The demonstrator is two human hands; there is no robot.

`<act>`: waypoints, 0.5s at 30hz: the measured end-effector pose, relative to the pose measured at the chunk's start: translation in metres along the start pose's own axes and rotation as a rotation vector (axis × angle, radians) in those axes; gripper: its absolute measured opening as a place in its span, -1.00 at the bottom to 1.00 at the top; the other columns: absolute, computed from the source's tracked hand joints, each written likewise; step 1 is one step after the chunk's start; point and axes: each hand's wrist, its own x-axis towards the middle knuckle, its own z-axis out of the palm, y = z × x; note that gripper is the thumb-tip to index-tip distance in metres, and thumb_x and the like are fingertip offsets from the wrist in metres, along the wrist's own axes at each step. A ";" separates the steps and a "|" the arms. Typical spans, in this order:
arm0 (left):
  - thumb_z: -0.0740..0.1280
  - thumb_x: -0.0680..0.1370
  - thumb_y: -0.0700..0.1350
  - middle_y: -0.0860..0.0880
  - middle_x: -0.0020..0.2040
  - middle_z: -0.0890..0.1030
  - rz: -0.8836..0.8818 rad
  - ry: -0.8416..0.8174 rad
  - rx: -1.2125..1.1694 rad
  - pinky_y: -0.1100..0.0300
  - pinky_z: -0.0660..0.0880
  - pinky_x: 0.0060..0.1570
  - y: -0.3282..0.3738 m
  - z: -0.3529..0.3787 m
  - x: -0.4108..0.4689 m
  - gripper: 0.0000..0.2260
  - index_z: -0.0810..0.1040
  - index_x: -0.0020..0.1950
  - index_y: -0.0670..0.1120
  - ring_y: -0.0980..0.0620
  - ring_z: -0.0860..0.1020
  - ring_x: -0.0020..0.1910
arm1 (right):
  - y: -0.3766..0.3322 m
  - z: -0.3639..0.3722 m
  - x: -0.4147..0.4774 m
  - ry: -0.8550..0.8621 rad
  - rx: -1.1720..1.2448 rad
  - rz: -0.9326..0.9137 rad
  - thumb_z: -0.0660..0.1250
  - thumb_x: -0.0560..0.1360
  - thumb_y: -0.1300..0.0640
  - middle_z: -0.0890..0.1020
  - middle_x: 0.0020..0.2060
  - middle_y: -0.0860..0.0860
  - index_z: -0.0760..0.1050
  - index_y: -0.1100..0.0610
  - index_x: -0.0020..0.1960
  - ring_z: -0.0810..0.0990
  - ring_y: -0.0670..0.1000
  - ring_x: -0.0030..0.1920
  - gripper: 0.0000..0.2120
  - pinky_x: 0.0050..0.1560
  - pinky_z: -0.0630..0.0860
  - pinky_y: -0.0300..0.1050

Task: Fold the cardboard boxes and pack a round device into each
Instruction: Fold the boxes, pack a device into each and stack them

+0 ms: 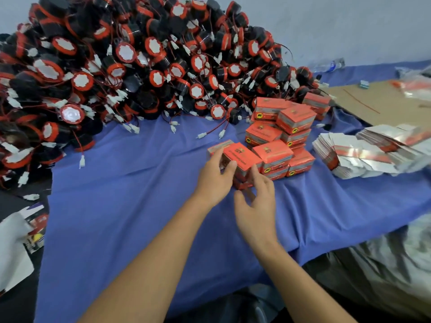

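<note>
- An orange box point(242, 157) is gripped by the left hand point(214, 178), with the thumb pressed on its near face.
- The right hand point(256, 203) is held slack with its fingers spread, fingertips at the box's near right corner.
- The box is set on the blue cloth point(140, 194), just beside the stack of folded boxes point(282, 136).
- Flat box blanks point(363, 152) are piled to the right.
- A heap of round devices point(116, 66) is banked behind.
</note>
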 end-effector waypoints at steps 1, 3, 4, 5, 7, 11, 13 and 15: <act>0.25 0.69 -0.20 -0.03 0.43 0.53 -0.021 -0.013 0.013 -0.03 0.43 0.42 -0.003 0.003 0.006 -0.58 0.38 0.56 -0.02 0.02 0.53 0.38 | 0.002 0.002 0.001 0.000 -0.001 -0.001 0.31 0.54 0.42 0.39 0.31 0.03 0.24 0.14 0.61 0.45 -0.09 0.31 -0.32 0.41 0.45 0.05; 0.23 0.70 -0.14 -0.04 0.39 0.58 -0.056 -0.015 0.023 -0.03 0.44 0.39 -0.005 0.009 0.016 -0.56 0.34 0.59 0.00 -0.01 0.54 0.36 | 0.006 0.006 0.005 -0.005 0.003 0.003 0.30 0.55 0.43 0.36 0.35 0.04 0.18 0.13 0.64 0.43 -0.09 0.34 -0.28 0.44 0.43 0.04; 0.22 0.70 -0.13 -0.04 0.35 0.60 -0.064 -0.004 0.029 0.00 0.46 0.36 -0.004 0.011 0.018 -0.56 0.33 0.60 0.02 -0.02 0.56 0.32 | 0.008 0.006 0.007 -0.013 0.006 0.004 0.30 0.55 0.42 0.35 0.36 0.03 0.15 0.11 0.64 0.42 -0.11 0.36 -0.26 0.45 0.42 0.03; 0.21 0.70 -0.13 -0.03 0.31 0.62 -0.068 0.013 0.039 0.07 0.47 0.31 -0.001 0.014 0.020 -0.56 0.32 0.60 0.02 -0.02 0.57 0.28 | 0.009 0.007 0.008 -0.022 0.011 0.002 0.30 0.55 0.41 0.35 0.37 0.01 0.14 0.09 0.65 0.41 -0.14 0.37 -0.25 0.46 0.42 0.02; 0.21 0.71 -0.12 -0.02 0.28 0.62 -0.071 0.078 0.049 0.30 0.44 0.16 0.005 0.019 0.017 -0.53 0.27 0.63 -0.01 0.03 0.57 0.27 | 0.013 0.005 0.007 -0.026 0.018 -0.003 0.31 0.56 0.39 0.36 0.39 -0.05 0.16 0.05 0.65 0.39 -0.20 0.39 -0.26 0.46 0.42 0.00; 0.21 0.71 -0.20 -0.01 0.34 0.59 0.150 0.469 -0.020 0.18 0.51 0.25 0.027 0.036 -0.019 -0.62 0.41 0.54 -0.08 0.04 0.58 0.29 | 0.016 -0.011 0.005 0.163 0.080 -0.055 0.31 0.56 0.39 0.50 0.34 -0.12 0.35 0.02 0.55 0.49 -0.14 0.37 -0.38 0.38 0.48 -0.08; 0.23 0.67 -0.29 0.05 0.21 0.62 0.382 0.473 -0.027 0.19 0.52 0.21 0.036 0.059 -0.041 -0.73 0.58 0.32 -0.09 0.08 0.59 0.21 | 0.017 -0.030 0.012 0.290 0.168 -0.033 0.30 0.58 0.41 0.57 0.32 -0.09 0.42 0.02 0.48 0.56 -0.11 0.32 -0.45 0.34 0.52 -0.06; 0.24 0.63 -0.28 0.08 0.09 0.64 0.429 0.269 -0.101 0.27 0.51 0.15 0.045 0.085 -0.053 -0.78 0.63 0.17 -0.08 0.15 0.60 0.12 | 0.022 -0.054 0.024 0.390 0.185 -0.006 0.30 0.60 0.38 0.61 0.30 -0.05 0.47 0.06 0.44 0.59 -0.10 0.30 -0.54 0.32 0.55 -0.05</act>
